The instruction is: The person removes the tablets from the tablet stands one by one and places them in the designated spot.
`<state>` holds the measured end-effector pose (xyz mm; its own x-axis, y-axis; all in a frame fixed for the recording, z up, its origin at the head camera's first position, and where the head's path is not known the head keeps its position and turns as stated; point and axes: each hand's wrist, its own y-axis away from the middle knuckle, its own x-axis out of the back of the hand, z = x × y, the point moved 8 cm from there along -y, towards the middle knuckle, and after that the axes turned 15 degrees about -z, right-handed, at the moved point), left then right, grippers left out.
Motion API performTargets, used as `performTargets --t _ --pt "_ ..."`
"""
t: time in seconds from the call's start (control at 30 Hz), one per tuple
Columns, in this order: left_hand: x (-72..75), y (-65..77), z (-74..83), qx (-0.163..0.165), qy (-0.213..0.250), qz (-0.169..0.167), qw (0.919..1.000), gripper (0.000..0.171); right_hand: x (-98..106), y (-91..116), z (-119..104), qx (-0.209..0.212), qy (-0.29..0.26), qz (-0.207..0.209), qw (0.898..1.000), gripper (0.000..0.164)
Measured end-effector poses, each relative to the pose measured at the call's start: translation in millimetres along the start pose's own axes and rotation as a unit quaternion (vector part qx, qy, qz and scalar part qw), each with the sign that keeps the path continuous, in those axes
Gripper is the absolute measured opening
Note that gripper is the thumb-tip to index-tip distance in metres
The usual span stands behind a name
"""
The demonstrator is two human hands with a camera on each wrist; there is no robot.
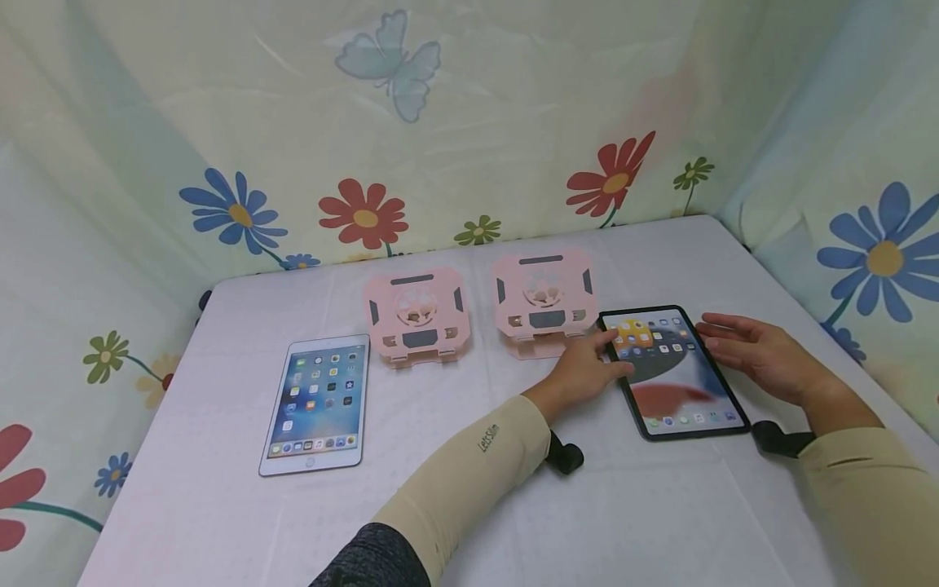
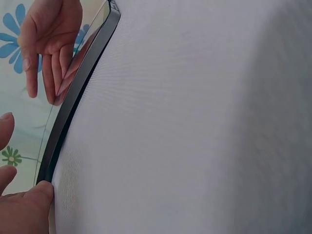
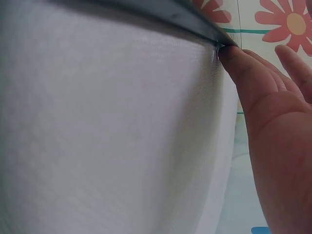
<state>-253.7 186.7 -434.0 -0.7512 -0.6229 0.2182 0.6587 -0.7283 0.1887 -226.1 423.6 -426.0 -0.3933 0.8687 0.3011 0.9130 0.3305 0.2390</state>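
A black-framed tablet (image 1: 678, 371) with a lit home screen lies face up on the right half of the table. My left hand (image 1: 579, 365) touches its left side, fingers near the upper corner and thumb lower along the edge. In the left wrist view the thumb (image 2: 41, 192) meets the dark tablet edge (image 2: 80, 90), with the other fingers spread apart from it. Along the right side, my right hand (image 1: 770, 359) extends its fingers. The right wrist view shows the right thumb (image 3: 234, 56) against the tablet's rim.
Two pink folding stands (image 1: 418, 322) (image 1: 543, 297) stand side by side at the back middle. A white tablet (image 1: 315, 403), screen lit, lies to the left. White cloth covers the table (image 1: 469, 489); a flowered curtain (image 1: 469, 122) hangs behind and at both sides.
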Motion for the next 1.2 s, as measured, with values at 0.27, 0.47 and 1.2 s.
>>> performTargets --t 0.27,0.47,1.2 --pt "0.1 0.2 0.1 0.009 -0.015 0.000 0.9998 0.059 -0.9 0.5 0.2 -0.027 0.046 0.005 0.999 0.066" --pt "0.4 -0.6 -0.5 0.011 -0.024 0.002 0.9996 0.059 -0.9 0.9 -1.6 -0.011 0.026 0.004 1.000 0.057" --pt "-2.6 17.0 10.3 -0.013 0.008 -0.018 0.9997 0.063 -13.6 5.1 -27.1 -0.049 0.158 0.057 0.985 0.065"
